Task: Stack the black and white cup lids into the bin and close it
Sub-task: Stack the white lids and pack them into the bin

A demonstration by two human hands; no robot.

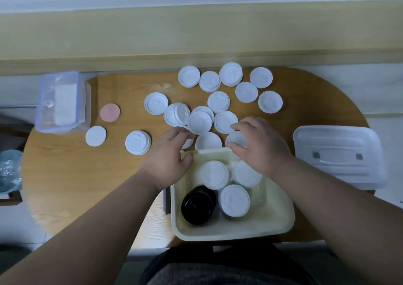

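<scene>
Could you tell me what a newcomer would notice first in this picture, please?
The white lids scattered across the far half of the wooden table stand out first. Next comes the cream bin at the near edge, with one black stack among white ones. Above its far rim the right hand holds a single lid, with the left hand beside it.

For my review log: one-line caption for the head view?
Left hand touches, right hand grips white lids beyond cream bin holding black stack and white stacks; bin cover at right.
</scene>
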